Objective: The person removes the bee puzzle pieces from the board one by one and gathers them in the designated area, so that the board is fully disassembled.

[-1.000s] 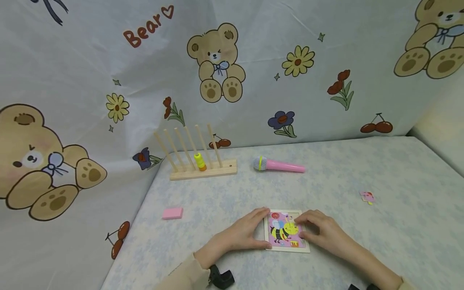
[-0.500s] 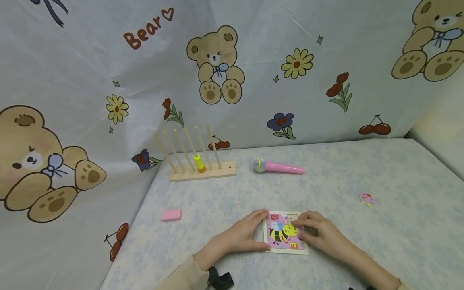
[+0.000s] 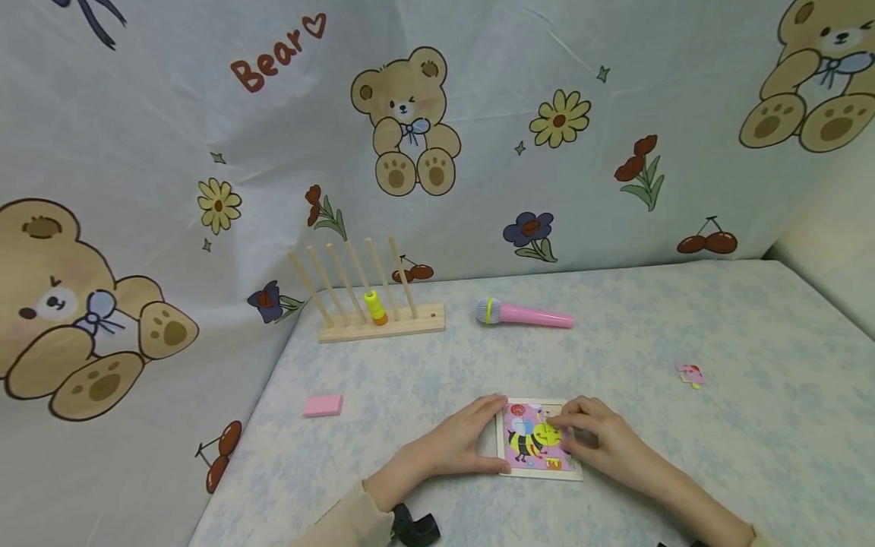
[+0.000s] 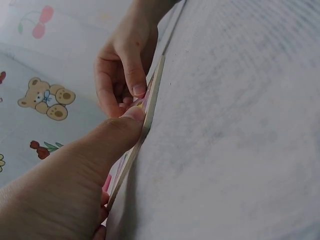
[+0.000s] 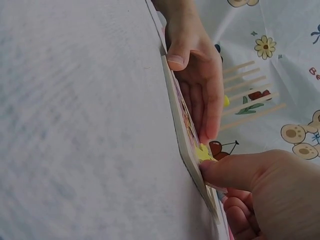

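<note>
A wooden-framed jigsaw puzzle point(image 3: 522, 456) with a yellow and black bee on pink lies flat on the table. My left hand point(image 3: 454, 441) grips its left side, the thumb at the near corner and the fingers at the far one. Over the puzzle's right part, my right hand point(image 3: 608, 444) pinches a yellow puzzle piece point(image 5: 203, 152) between thumb and fingers; the piece stands up a little from the puzzle in the right wrist view. My right fingers hide part of the picture beneath them. In the left wrist view, the left thumb point(image 4: 120, 135) presses on the frame's edge.
A pink toy microphone point(image 3: 533, 314) lies behind the puzzle. A wooden peg stand point(image 3: 410, 323) with yellow and orange beads point(image 3: 375, 306) is at the back left. A pink block point(image 3: 323, 406) lies to the left, and a pink puzzle piece point(image 3: 691, 374) to the right.
The fingertips of my right hand have shifted slightly left over the puzzle. My left hand keeps its hold on the frame, and the other things stay where they were.
</note>
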### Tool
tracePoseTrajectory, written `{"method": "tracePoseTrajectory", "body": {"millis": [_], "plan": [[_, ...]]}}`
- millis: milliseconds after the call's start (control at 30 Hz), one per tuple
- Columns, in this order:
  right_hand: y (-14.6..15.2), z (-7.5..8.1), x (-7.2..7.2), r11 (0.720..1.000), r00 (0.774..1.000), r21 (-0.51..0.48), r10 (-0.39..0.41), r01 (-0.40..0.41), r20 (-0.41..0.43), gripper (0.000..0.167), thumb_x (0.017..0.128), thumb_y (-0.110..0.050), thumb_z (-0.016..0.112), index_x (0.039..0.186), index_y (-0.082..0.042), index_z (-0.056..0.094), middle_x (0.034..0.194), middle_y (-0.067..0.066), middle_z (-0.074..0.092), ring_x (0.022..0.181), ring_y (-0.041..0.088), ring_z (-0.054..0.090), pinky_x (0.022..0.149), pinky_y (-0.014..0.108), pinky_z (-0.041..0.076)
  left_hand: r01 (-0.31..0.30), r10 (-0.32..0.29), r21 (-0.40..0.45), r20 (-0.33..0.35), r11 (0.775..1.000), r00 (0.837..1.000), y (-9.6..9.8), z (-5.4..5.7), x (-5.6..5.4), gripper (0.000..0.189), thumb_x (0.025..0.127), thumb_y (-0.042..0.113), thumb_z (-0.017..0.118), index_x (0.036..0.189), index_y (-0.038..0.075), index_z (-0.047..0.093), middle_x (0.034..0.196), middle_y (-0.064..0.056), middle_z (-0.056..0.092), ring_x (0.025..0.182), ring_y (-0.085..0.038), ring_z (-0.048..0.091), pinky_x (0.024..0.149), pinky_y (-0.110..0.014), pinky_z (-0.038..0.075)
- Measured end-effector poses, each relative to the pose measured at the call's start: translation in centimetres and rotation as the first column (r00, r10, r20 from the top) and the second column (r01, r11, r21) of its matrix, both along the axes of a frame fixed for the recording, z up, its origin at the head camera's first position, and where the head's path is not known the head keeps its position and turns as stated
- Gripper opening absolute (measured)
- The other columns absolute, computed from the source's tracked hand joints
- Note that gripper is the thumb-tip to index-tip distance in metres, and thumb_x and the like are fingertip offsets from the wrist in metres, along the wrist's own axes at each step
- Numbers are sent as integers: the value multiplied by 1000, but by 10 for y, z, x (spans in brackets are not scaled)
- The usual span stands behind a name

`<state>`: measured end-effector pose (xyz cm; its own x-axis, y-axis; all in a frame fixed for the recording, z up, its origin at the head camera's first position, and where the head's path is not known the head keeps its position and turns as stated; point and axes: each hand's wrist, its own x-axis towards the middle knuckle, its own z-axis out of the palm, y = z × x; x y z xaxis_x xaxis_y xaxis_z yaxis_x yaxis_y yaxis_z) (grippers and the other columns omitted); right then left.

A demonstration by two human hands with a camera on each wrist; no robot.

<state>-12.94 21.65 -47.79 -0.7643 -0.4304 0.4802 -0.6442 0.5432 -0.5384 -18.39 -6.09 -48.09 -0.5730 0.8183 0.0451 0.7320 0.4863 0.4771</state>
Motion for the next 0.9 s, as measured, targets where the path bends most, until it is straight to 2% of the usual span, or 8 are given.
{"method": "tracePoseTrajectory", "body": {"millis": [233,367,600,900], "plan": [[2,0,0,1000,1000,-9,21,-21,2,40,72,2,78,109,-11,71,100,-10,54,86,5,46,66,23,45,-2,2,14,0,1000,1000,1,-3,-1,92,83,57,63,150,9,22,152,-5,24,138,-14,22,108,-31,27],[3,0,0,1000,999,-14,22,-22,25,37,74,-3,78,109,-11,71,100,-9,54,87,6,45,66,23,44,-1,1,11,-2,1000,1000,3,-5,-1,93,83,57,63,150,10,21,152,-4,24,138,-14,22,108,-31,27],[1,-1,0,1000,1000,0,-6,6,26,36,75,-7,79,110,-11,71,100,-9,53,88,6,44,67,24,43,-4,4,-6,12,1000,1000,2,0,-1,92,83,58,62,150,9,21,152,-4,24,138,-14,22,109,-32,27],[-5,-1,0,996,998,-87,35,-30,60,41,72,3,78,109,-10,69,93,-4,51,75,8,44,57,18,40,1,-1,-13,1,1000,1000,-1,1,0,92,84,56,62,150,8,21,152,-6,24,138,-16,22,109,-32,26]]}}
